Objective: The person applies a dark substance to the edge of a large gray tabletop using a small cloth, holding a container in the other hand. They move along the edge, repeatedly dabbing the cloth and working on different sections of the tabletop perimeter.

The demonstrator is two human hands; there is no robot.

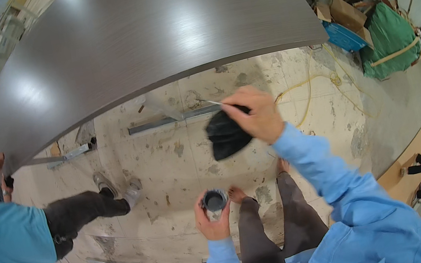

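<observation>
My left hand [214,222] is wrapped round a small cup [214,201] with dark grey stuff in it, low in front of my legs. Out ahead, my right hand [258,114] pinches a thin pale stick, perhaps a fine brush [210,101], whose dark tip points left. A black cloth [227,135] hangs bunched from that same hand, below the fingers. Beyond both hands lies a large dark grey panel [148,35] with a shiny, finely streaked face. The stick's tip is apart from the panel's near edge.
At the left, a person in a teal shirt [12,234] stands with a hand at the panel's end. Metal support legs [169,119] stand beneath it. A yellow hose [308,97] crosses the floor at right. Further off are a blue bin [345,37] and a green sack [394,40].
</observation>
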